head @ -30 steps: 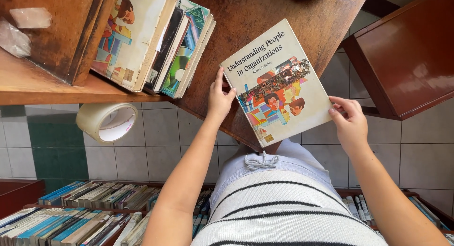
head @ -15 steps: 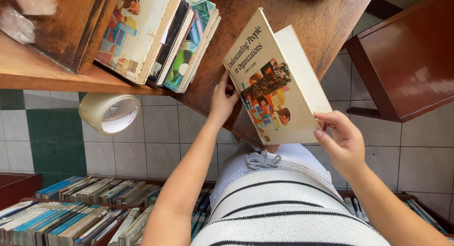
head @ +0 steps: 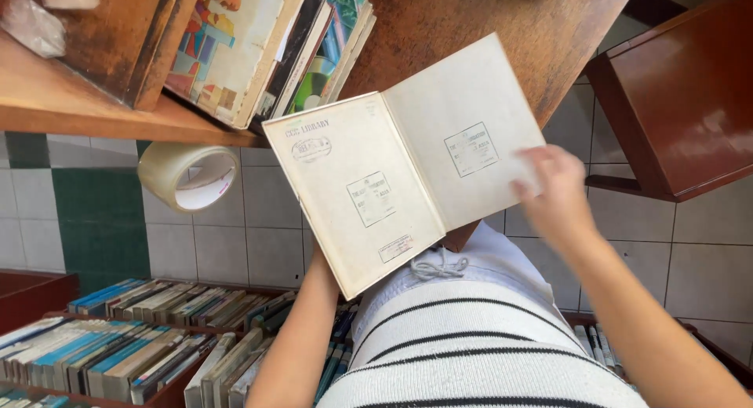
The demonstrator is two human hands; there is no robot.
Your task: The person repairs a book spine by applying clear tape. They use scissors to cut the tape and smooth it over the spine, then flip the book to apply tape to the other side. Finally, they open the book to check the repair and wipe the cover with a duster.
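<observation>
Overhead, an open book (head: 404, 173) held flat above the lap, cream endpapers up, spine slanting from upper left to lower right. Top corner overlapping the edge of the wooden tabletop (head: 486, 23); left edge just clear of a stack of leaning books (head: 267, 51) on the shelf board. Below left, a roll of tape (head: 188, 175) hanging near, apart from the cover. Open tiled floor (head: 243, 235) beneath; a red-brown box (head: 682, 102) well to the right. Left hand hidden under the lower cover, supporting it, grip not visible. Right hand (head: 553, 190) blurred, fingers loosely spread on the right page's outer edge, wrist angled down toward the striped shirt (head: 471, 345).
</observation>
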